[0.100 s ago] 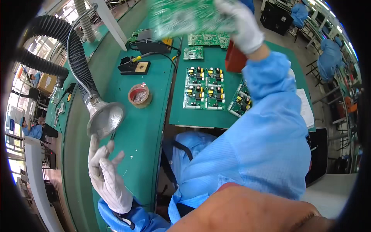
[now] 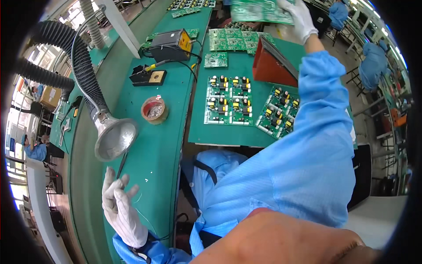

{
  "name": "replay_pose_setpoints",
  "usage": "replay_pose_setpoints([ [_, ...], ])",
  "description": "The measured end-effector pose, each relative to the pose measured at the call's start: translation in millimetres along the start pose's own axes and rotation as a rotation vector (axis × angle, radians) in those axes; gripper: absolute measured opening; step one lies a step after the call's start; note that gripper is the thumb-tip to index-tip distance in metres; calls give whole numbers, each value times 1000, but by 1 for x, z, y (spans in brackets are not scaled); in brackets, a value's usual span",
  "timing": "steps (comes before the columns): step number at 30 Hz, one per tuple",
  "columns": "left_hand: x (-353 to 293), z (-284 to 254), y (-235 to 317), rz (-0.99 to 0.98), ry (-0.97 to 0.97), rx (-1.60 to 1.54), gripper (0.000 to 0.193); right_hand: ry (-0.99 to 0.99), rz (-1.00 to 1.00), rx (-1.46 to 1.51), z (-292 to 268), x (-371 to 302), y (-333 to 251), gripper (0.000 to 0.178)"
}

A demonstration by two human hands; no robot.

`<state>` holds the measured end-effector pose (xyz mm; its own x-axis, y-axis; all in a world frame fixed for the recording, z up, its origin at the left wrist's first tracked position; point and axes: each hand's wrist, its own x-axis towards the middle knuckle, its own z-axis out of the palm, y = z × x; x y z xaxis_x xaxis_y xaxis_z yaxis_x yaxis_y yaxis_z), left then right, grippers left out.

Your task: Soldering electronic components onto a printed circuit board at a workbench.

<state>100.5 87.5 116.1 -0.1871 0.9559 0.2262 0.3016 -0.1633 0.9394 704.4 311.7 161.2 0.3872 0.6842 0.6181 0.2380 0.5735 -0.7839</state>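
Pinching a green circuit board with the gloved right hand beyond the red stand, curling the gloved left hand half-open well left of the stand, dark slim tool by its fingertips, grip unclear.

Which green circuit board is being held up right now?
The circuit board at the picture's top edge, gripped by the gloved right hand; the nearer boards lie on the green table.

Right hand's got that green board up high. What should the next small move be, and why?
I'd probably steady the green board before moving it further: the right hand grips its right end alone, with the left hand well away, below the metal funnel.
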Motion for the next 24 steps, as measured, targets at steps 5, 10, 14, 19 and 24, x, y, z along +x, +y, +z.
replay_pose_setpoints([
  [5, -19, -18, -17, -98, 13, -9, 50, -54, 264, -856, -176, 37, 86, 44],
  [10, -30, -14, -11, -163, -30, 38, 50, -114, 672, -512, -259, 4, 155, 63],
  [14, -36, -1, -5, -191, -111, 76, 51, 111, 590, -1111, -264, -20, 199, 84],
  [19, -51, 6, -3, -267, -169, 143, 49, -297, 768, -1618, -259, -30, 237, 81],
  [24, -57, 11, 2, -303, -160, 142, 44, -272, 566, -1440, -287, -34, 278, 74],
])
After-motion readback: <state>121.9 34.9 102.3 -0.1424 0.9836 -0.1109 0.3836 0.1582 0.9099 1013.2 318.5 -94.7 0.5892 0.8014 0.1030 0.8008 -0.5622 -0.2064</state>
